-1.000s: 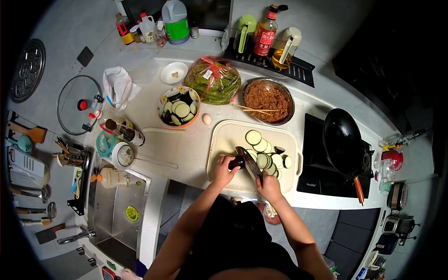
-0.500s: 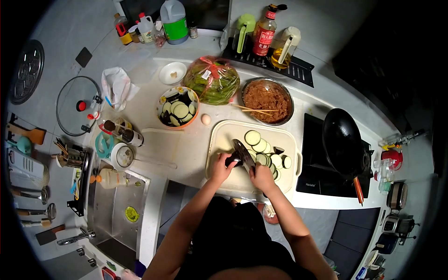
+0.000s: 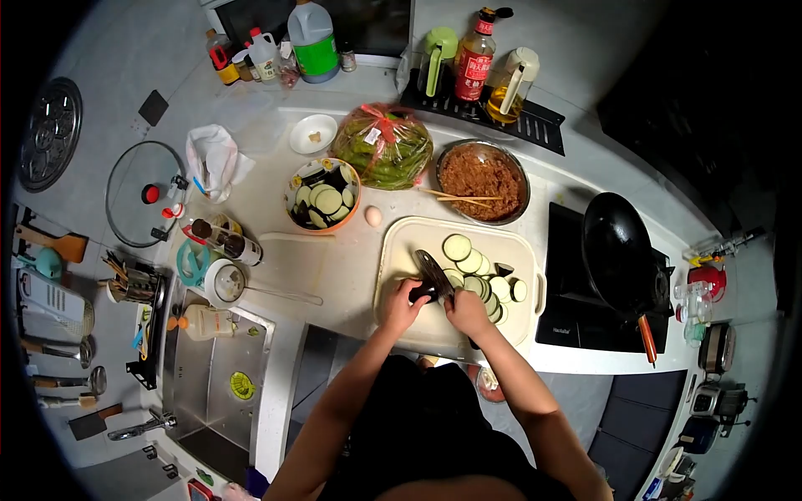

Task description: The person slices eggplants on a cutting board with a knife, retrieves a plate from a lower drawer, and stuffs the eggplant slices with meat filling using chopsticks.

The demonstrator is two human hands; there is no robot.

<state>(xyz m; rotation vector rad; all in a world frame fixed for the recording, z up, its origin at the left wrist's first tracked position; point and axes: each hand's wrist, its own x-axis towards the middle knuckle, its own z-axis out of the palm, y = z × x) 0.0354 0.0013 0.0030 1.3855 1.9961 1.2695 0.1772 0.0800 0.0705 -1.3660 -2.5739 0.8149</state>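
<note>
On the cream cutting board [image 3: 405, 246], my left hand [image 3: 403, 306] is closed around a dark purple eggplant piece [image 3: 423, 291]. My right hand [image 3: 468, 314] grips a knife [image 3: 433, 272], its dark blade slanting up and left beside the eggplant's right end. Pale round eggplant slices [image 3: 473, 261] lie in overlapping rows to the right of the blade. A patterned bowl [image 3: 357, 200] with more slices stands beyond the board's left corner, near an egg [image 3: 373, 216].
A metal bowl of minced meat [image 3: 484, 182] with chopsticks sits behind the board. A black wok [image 3: 616, 242] rests on the cooktop [image 3: 564, 313] at right. Farther back is a bag of green vegetables [image 3: 382, 149]. The sink [image 3: 192, 367] is at left.
The knife and my right hand have shifted slightly left, toward my left hand, since the earliest frame. The whole view has shifted slightly.
</note>
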